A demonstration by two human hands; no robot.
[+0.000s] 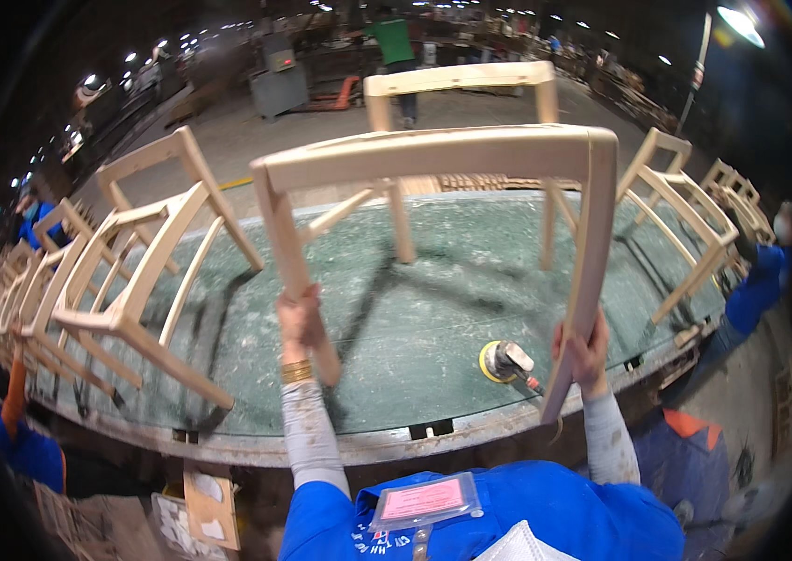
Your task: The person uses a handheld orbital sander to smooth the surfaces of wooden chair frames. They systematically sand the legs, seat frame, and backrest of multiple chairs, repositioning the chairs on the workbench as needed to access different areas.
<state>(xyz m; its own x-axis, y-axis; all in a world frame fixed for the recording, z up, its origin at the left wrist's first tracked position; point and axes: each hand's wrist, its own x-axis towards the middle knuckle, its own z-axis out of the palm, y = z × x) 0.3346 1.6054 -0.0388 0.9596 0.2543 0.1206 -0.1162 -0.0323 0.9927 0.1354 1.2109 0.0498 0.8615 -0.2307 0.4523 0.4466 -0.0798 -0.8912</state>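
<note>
A bare wooden chair frame [433,154] stands directly in front of me, its seat rail near and its backrest rail farther away. My left hand [299,323] is closed around the left near leg. My right hand [586,355] grips the right near leg lower down, fingers wrapped on its outer side. I cannot tell whether these legs touch the table. A small round sander [505,363] with a yellow pad edge and a red hose fitting lies on the green worktable [405,374], between the two legs.
Similar chair frames stand to the left [148,243] and right [681,201], with more in rows beyond. Co-workers in blue are at the far left [31,449] and right [756,290]. Behind the table are a grey machine [279,89] and a person in green [391,42].
</note>
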